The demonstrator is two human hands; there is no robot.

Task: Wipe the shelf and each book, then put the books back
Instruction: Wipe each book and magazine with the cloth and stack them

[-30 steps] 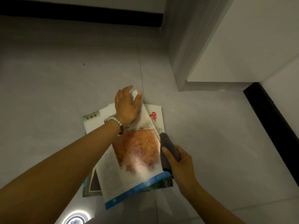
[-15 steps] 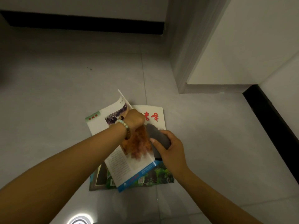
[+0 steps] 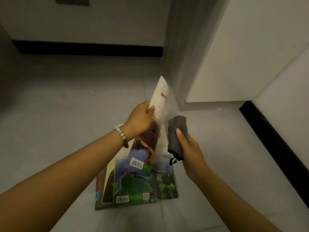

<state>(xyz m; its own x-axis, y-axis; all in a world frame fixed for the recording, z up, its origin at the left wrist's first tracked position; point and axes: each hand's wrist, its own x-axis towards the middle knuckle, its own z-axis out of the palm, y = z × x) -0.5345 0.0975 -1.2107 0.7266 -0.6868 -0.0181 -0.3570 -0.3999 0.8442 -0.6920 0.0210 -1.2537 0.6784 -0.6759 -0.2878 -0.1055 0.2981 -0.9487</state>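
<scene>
Looking down, my left hand [image 3: 141, 118] curls its fingers round the edge of a thin book [image 3: 157, 113], holding it steeply tilted above the stack of books [image 3: 143, 188] on the grey floor [image 3: 50, 114]. My right hand [image 3: 190, 148] grips a bunched grey cloth [image 3: 176, 129] just beside that book.

Count: 1 lifted book [image 3: 151, 141]; floor pile [image 3: 142, 186] at its 6 o'clock, at least 2 books, exact number unclear. 1 cloth [image 3: 177, 131]. 1 bracelet [image 3: 121, 134]. 2 hands: left hand [image 3: 140, 119], right hand [image 3: 190, 151].
</scene>
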